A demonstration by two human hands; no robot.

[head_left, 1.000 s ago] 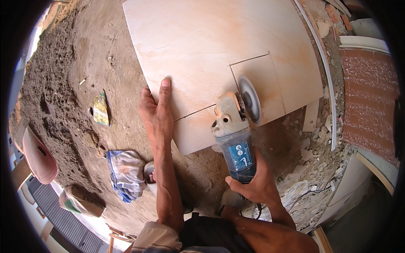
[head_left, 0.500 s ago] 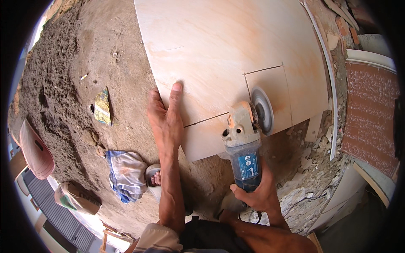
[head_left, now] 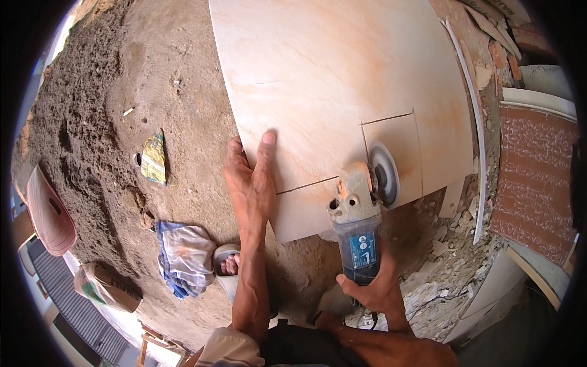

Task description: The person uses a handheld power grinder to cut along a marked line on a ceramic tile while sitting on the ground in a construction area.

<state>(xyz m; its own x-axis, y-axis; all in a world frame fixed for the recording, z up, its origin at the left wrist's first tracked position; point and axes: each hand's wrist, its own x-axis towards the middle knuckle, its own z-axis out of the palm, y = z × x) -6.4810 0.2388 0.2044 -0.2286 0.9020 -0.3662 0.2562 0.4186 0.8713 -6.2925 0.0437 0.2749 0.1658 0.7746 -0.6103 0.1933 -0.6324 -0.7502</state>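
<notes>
A large cream floor tile with faint orange veining lies in front of me. My left hand grips its left edge, thumb flat on top and the other fingers over the side, partly hidden. In my right hand is a dusty blue angle grinder, held round the rear of its body. Its cutting disc stands upright at the tile's near side, close to the right part of the marked rectangle. Dark cut lines run along that rectangle's left and far sides, and another reaches toward the left edge.
A stained cloth lies beside my sandalled foot. Left of the tile are a crumpled yellow wrapper and rough sandy ground. A long white strip and broken rubble border the right side, with a brown patterned panel beyond.
The whole scene has shifted slightly down in view, the tile and both hands also a little right. Both grips stay the same, and the cut lines look alike.
</notes>
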